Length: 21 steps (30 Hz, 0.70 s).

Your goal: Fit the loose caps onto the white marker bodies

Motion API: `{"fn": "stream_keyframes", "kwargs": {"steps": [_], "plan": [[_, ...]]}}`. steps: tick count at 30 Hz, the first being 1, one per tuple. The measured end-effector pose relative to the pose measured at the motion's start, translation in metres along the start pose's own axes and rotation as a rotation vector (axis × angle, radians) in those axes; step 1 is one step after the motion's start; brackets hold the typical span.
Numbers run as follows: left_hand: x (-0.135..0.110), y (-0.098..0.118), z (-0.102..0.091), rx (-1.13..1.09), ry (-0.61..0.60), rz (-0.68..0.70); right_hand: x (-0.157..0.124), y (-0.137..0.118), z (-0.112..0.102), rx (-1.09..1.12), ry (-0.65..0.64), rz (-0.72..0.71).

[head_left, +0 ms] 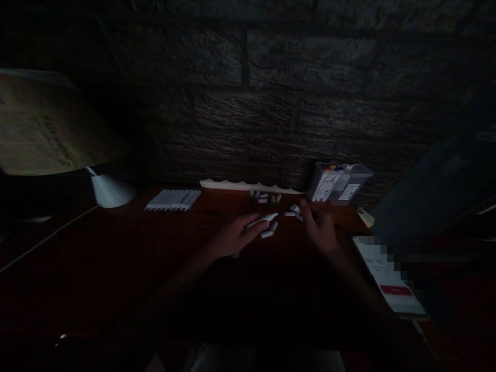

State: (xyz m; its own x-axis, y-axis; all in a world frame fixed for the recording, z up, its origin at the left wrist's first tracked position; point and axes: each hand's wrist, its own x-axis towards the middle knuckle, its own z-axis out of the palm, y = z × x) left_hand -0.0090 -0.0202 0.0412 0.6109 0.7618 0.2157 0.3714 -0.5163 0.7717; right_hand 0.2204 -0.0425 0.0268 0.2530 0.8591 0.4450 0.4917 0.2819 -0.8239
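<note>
My left hand (238, 235) is closed round a white marker (262, 220), whose narrow tip points right and away from me. Just beyond its fingertips two short white marker caps (267, 234) lie on the dark wooden table (186, 258). My right hand (320, 227) has its fingers drawn together beside a small cluster of marker caps (290, 214); whether one of them is between the fingers is too dark to make out. Several more caps with coloured ends (262, 200) lie farther back near the wall.
A row of white markers (174, 199) lies at the left. Clear plastic cases (341, 183) stand at the back right, one with pens inside. A lit tablet or phone (387, 279) lies at the right. The lamp (112, 190) stands left, before a brick wall (248, 113).
</note>
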Motion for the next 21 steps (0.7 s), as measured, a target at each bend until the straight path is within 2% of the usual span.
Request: {"fn": "stream_keyframes", "kwargs": {"steps": [5,10,17,21], "plan": [[0.0,-0.003,-0.004,0.004,0.066,0.014,-0.002,-0.009,0.002,0.233,-0.07,0.113],[-0.001,-0.005,-0.003,0.112,0.07,0.049,-0.006,-0.014,-0.001,0.323,-0.131,0.097],[-0.001,-0.01,-0.002,0.264,0.075,0.065,-0.011,-0.016,-0.003,0.272,-0.196,0.046],[-0.002,-0.015,0.0,0.421,0.054,0.095,-0.014,-0.016,0.001,0.197,-0.325,-0.024]]}}
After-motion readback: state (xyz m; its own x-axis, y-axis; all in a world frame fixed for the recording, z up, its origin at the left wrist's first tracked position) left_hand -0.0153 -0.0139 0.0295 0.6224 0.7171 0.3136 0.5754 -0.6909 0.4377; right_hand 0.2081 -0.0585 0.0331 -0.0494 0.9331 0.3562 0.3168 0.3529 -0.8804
